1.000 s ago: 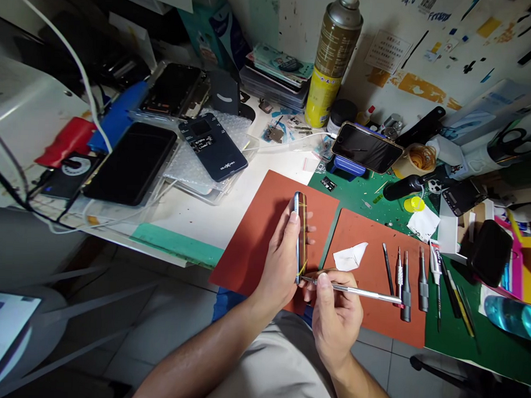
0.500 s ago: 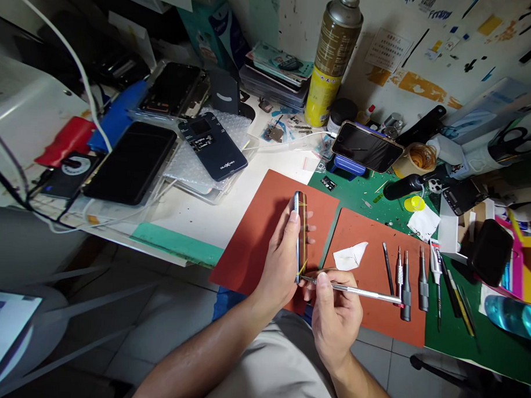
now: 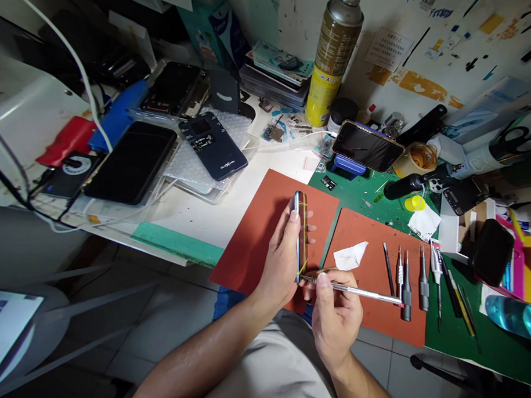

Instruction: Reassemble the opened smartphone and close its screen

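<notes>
My left hand (image 3: 277, 254) is closed round a smartphone (image 3: 302, 235) held on edge, its screen turned to the right. Thin yellow rubber bands (image 3: 304, 204) wrap the phone near its top and bottom. Between the thumb and fingers of my right hand (image 3: 337, 315) is a slim silver pen-like tool (image 3: 362, 292). Its dark thin tip meets the phone's lower end; whether it touches is too small to tell. Below the phone lies a brown-red mat (image 3: 251, 239). A crumpled white wipe (image 3: 350, 256) rests on the second mat (image 3: 377, 238), right of the phone.
Tweezers (image 3: 406, 285) and other slim tools line the right mat, beside a glue tube (image 3: 436, 260). A phone on a blue stand (image 3: 367, 145) and a spray can (image 3: 333, 62) stand behind. Phones (image 3: 130, 162) and a power bank-like device (image 3: 213, 146) lie left. A blue bottle (image 3: 514, 317) lies right.
</notes>
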Tool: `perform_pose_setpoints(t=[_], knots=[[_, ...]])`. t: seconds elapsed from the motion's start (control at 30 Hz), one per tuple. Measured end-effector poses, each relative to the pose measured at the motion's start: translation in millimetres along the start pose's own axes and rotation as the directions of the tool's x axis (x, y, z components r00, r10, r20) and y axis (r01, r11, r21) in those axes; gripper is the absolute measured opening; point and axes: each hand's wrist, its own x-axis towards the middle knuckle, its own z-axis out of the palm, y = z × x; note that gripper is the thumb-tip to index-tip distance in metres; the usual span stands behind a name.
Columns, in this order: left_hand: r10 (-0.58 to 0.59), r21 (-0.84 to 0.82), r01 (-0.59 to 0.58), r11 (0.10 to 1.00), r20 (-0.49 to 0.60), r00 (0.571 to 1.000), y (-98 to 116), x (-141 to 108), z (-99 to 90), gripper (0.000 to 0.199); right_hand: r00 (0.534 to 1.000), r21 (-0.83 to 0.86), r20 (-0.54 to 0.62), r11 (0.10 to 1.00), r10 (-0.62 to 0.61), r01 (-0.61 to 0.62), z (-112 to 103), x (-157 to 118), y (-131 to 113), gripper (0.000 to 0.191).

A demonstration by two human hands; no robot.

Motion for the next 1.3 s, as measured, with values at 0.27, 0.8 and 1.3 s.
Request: perform_pose_setpoints(t=[0.27,0.8,1.3], knots=[[-0.007,0.016,0.007,1.0,-0.007,1.0,0.2,-0.4,0.0,0.058,1.0,-0.028,-0.007,1.0,0.011,-0.011,-0.2,-0.5,-0.4,0.016],[-0.002,0.019,0.002,1.0,-0.005,1.0,-1.0,-0.2,-0.5,0.057,1.0,-0.002,-0.005,1.0,-0.003,0.003,0.6,-0.4,-0.7,0.014],[-0.008,0.004,0.009,1.0,-0.005,1.0,-1.9,-0.2,-1.7,0.059,1.0,-0.046,-0.005,0.999,-0.007,0.007,0.4,-0.1,-1.2,0.016]])
